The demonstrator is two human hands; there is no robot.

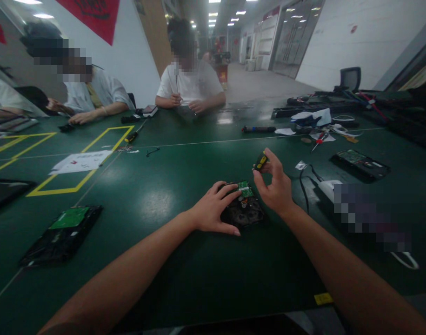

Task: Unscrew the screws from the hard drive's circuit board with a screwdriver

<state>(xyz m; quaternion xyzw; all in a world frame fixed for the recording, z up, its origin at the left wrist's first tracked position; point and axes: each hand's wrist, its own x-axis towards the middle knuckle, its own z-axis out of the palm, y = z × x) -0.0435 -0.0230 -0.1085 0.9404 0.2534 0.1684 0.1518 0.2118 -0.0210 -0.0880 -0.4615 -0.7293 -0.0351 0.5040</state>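
A small black hard drive [246,211] with a green circuit board on its far end lies on the dark green table [171,186] in front of me. My left hand [215,208] rests on its left side, fingers spread over the case and holding it down. My right hand [276,184] hovers just right of and above the drive, fingers pinched round the yellow and black handle of a small screwdriver [261,162], which points down toward the board.
A second drive with a green board [61,235] lies at the left, another [359,163] at the right. Two people sit across the table. Yellow tape lines [76,186], a paper sheet [82,161], loose screwdrivers [258,129], cables and a white adapter [329,186] are scattered around.
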